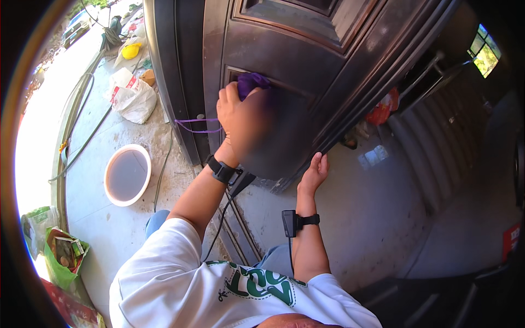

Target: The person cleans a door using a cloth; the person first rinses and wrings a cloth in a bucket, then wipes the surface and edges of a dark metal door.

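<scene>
My left hand (233,108) presses a bunched purple cloth (251,84) on the lower panel of a dark, bronze-toned panelled door (287,53). A purple cord loop (197,126) trails from that hand across the door's edge. Part of the hand and of the door is blurred. My right hand (316,172) rests with its fingertips at the door's lower right edge. Both wrists wear black straps with small devices and cables. A white basin (149,164) of murky grey water stands on the floor to the left.
A white plastic bag (137,96) and a yellow hard hat (131,51) lie beyond the basin. Hoses or cables (162,176) run over the floor. A green bag (61,262) with small items stands at the lower left. A metal door track (242,233) crosses the floor.
</scene>
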### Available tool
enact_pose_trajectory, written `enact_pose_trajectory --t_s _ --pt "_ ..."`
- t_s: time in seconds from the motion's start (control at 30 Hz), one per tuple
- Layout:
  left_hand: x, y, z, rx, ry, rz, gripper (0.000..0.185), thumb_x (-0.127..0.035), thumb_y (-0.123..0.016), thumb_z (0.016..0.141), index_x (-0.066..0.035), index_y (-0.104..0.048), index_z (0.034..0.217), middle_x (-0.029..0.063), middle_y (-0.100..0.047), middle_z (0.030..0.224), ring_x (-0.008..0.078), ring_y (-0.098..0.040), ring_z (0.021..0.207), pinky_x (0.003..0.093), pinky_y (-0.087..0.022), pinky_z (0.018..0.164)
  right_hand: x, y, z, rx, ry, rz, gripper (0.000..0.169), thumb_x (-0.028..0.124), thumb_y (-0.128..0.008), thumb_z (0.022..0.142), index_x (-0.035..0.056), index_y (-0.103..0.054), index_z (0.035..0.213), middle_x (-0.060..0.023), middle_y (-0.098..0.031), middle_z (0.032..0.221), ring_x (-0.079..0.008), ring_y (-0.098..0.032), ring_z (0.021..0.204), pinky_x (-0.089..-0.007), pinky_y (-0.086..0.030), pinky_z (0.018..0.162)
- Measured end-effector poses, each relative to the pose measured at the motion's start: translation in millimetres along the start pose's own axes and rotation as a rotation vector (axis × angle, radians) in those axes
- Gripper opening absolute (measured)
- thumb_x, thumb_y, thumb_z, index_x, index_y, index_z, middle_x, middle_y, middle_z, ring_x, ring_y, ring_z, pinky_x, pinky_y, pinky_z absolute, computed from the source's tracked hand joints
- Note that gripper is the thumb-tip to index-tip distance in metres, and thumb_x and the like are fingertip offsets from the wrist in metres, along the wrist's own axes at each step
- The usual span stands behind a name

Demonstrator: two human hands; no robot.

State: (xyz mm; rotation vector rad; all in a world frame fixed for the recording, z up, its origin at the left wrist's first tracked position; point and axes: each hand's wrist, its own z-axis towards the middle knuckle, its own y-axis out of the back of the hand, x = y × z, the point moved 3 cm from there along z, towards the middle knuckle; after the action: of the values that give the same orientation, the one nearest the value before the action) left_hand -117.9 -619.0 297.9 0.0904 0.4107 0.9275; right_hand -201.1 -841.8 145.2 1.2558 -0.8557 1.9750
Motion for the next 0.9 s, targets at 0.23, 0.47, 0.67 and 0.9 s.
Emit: enact_pose_trajectory --t_s 0.23,0.47,0.67,0.9 --pt "-42 -27 -49 0.267 -0.266 -0.3 0.04 -0.023 -0.075 0.054 -0.02 -0.068 0.094 0.014 -0.053 0.105 0.0322 -0.052 0.092 0.0401 -0.047 0.074 3 -5 -2 0.013 -0.034 0.005 0.043 0.033 -0.056 0.097 -0.0003 -0.057 0.124 -0.0053 -0.048 0.107 -0.0151 -0.052 0.101 -0.0284 -0.041 0.09" --pt "-70 22 -1 0.262 -0.445 -0.419 0.051 -0.018 -0.076 0.051 -0.025 -0.068 0.101 0.0137 -0.049 0.126 0.0348 -0.048 0.108 0.045 -0.04 0.088 -3 -1 -2 -0.053 -0.077 0.097 0.044 0.03 -0.058 0.096 -0.0016 -0.056 0.126 -0.0058 -0.054 0.12 -0.0152 -0.053 0.108 -0.0289 -0.039 0.095" --pt "-39 6 39 0.188 -0.513 -0.268 0.047 -0.019 -0.076 0.049 -0.023 -0.066 0.094 0.0133 -0.049 0.125 0.0356 -0.048 0.107 0.0447 -0.039 0.089 -1 2 1 -0.041 -0.065 0.019 0.046 0.033 -0.061 0.094 -0.0053 -0.058 0.12 -0.0045 -0.051 0.112 -0.0147 -0.053 0.102 -0.0282 -0.041 0.092" --pt "50 22 44 -0.157 0.01 -0.072 0.034 -0.017 -0.078 0.063 -0.015 -0.066 0.094 0.0189 -0.052 0.114 0.0385 -0.052 0.102 0.0438 -0.045 0.087 -12 6 1 -0.044 -0.033 0.097 0.044 0.032 -0.061 0.094 -0.0056 -0.059 0.118 -0.0049 -0.052 0.11 -0.0147 -0.054 0.102 -0.0269 -0.041 0.091"
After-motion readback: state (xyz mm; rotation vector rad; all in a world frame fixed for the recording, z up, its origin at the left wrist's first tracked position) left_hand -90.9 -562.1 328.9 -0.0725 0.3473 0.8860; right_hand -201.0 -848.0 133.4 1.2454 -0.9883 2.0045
